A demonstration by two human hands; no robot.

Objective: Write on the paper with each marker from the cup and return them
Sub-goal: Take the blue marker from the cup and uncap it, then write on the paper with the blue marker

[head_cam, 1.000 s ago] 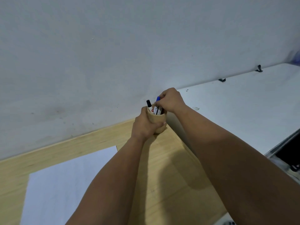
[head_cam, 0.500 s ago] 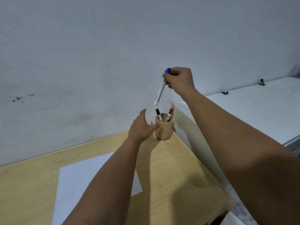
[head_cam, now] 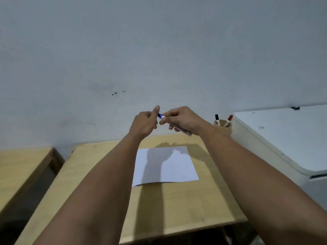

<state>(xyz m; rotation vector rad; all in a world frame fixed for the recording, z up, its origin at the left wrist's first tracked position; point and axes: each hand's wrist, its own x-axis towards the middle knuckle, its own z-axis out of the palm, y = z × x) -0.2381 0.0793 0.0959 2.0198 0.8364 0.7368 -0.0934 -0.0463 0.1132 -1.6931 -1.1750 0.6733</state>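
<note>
My right hand (head_cam: 182,119) grips the white barrel of a blue-capped marker (head_cam: 184,130), held in the air above the table. My left hand (head_cam: 145,123) pinches the marker's blue cap (head_cam: 160,115) with thumb and fingers. Below the hands, a blank white sheet of paper (head_cam: 178,167) lies on the wooden table (head_cam: 177,206). The wooden cup (head_cam: 223,129) stands at the table's far right corner, against the wall. It holds a black-capped marker (head_cam: 217,119) and a red-capped marker (head_cam: 228,120).
A white appliance-like surface (head_cam: 286,138) stands right beside the table, next to the cup. A second wooden table (head_cam: 21,163) sits to the left with a dark gap between. The grey wall (head_cam: 159,50) runs right behind the tables.
My right hand lifted the blue marker out of the cup and carried it left over the paper. My left hand let go of the cup and took hold of the cap.
</note>
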